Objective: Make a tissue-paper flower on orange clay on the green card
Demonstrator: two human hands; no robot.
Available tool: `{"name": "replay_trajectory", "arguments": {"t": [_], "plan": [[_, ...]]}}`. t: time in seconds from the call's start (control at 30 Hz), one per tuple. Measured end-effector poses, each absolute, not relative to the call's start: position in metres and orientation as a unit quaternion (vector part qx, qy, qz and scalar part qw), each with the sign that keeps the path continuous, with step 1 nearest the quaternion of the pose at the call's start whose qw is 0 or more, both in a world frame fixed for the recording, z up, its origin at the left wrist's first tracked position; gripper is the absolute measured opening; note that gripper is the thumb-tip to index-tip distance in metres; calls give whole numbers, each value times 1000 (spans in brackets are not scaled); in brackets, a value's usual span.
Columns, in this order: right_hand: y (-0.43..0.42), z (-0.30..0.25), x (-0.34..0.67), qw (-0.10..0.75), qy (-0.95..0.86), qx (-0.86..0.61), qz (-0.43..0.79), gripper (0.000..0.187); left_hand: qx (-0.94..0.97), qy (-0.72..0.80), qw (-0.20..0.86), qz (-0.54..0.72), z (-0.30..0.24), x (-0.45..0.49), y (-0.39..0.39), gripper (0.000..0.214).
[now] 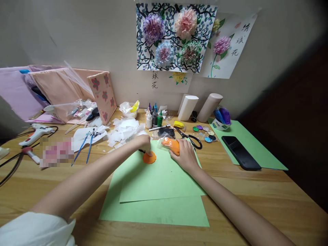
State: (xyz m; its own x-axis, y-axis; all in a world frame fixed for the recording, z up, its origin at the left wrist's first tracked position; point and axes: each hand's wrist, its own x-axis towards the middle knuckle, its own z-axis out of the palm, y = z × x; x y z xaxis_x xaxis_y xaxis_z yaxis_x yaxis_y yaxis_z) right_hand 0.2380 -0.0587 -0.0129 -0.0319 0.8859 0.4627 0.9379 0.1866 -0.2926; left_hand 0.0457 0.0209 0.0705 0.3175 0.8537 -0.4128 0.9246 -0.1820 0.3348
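My left hand (pixel 143 142) is bent in a pinch, its fingertips pressing on a flat orange clay disc (pixel 149 158) that lies on the top light green paper sheet (pixel 159 177). My right hand (pixel 185 155) is curled round a lump of orange clay in a clear plastic wrap (pixel 171 144), resting at the sheet's far edge. A second green sheet (pixel 153 212) lies under the first on the wooden table (pixel 256 191).
Black-handled scissors (pixel 191 139), small paint bottles (pixel 153 118), a white marker (pixel 159 128) and torn white paper scraps (pixel 123 131) lie behind the hands. A glue gun (pixel 36 134) and two blue brushes (pixel 85 147) sit at left. A black phone (pixel 241 152) rests on green paper at right.
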Motion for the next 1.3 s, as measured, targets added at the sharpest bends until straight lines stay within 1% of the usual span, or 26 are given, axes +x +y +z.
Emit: {"name": "replay_trajectory", "arguments": {"t": [0.1,0.2,0.3,0.37,0.47,0.57,0.67,0.97,1.13,1.3], "plan": [[-62,-15,244,298,-717,-630,-29,46,767,573,283,44,66,52,14,10],[-64,-11,245,320,-725,-610,-2,47,761,553,299,159,61,63,13,21],[-64,-5,243,331,-732,-595,29,47,748,522,358,201,56,69,21,16],[-65,-2,243,338,-729,-594,40,46,731,511,401,210,51,68,29,12],[-64,-2,243,351,-724,-592,51,46,702,506,450,219,46,62,40,14],[-62,-4,246,356,-722,-590,59,45,689,481,505,198,47,59,45,13],[-59,-5,248,364,-715,-594,60,42,682,451,546,180,51,58,45,7],[-58,-6,250,373,-708,-596,73,40,613,420,637,206,55,55,46,19],[-59,-3,249,378,-712,-587,71,39,621,419,630,205,62,54,43,24],[-62,2,247,377,-724,-571,84,35,705,405,557,169,68,53,39,28]]}}
